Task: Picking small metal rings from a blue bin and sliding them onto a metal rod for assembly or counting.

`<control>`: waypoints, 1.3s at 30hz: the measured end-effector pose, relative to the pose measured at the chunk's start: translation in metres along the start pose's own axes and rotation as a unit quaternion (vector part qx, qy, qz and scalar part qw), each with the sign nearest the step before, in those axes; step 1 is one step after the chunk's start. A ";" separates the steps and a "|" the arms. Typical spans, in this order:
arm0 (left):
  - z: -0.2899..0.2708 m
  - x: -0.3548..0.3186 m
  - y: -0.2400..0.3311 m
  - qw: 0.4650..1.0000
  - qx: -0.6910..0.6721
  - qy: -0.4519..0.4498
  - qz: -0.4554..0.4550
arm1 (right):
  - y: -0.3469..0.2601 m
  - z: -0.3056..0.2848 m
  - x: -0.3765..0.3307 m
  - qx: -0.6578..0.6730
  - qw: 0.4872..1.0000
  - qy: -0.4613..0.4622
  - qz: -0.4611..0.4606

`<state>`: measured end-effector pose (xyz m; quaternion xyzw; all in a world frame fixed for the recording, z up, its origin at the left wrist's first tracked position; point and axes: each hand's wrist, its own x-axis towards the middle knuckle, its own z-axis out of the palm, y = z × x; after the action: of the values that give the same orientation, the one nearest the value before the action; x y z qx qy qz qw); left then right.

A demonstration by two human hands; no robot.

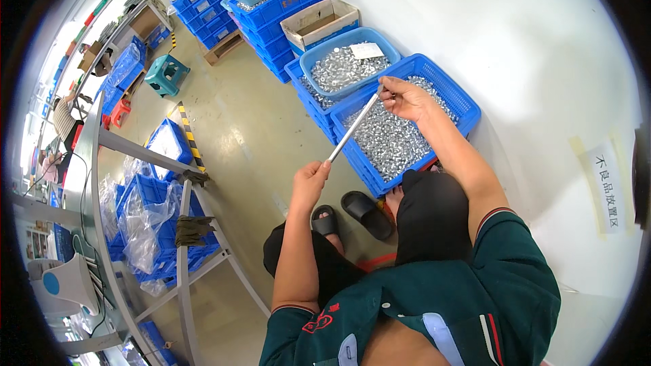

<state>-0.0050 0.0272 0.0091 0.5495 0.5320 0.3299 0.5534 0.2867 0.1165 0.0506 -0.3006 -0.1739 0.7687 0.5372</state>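
Slanting across my front is a thin, straight, silvery-white rod. My left hand is closed around its lower end, over the floor. At its upper end the fingers of my right hand pinch it. Whether the right fingers also hold a small part there is too small to tell. Below my right hand, a blue plastic crate holds a heap of small shiny metal pieces. Just beyond it, a lighter blue basket holds similar pieces with a white card on top.
Stacked blue crates and an open-topped box stand farther along the white wall. On the left are a metal-framed table, bagged blue crates and a green stool. People sit at far left. A black slipper lies between my feet.
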 end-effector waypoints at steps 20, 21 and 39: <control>0.000 -0.001 -0.002 0.997 0.050 0.034 0.045 | -0.010 0.016 -0.010 -0.246 0.965 0.053 -0.072; 0.001 -0.002 -0.002 0.998 0.040 0.028 0.044 | -0.010 0.016 -0.011 -0.242 0.966 0.053 -0.075; -0.001 0.000 0.002 0.999 -0.038 0.008 -0.013 | -0.004 -0.008 -0.003 -0.107 0.993 0.007 0.049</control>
<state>-0.0054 0.0273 0.0108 0.5185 0.5308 0.3465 0.5739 0.2956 0.1153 0.0476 -0.3702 -0.2365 0.7689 0.4646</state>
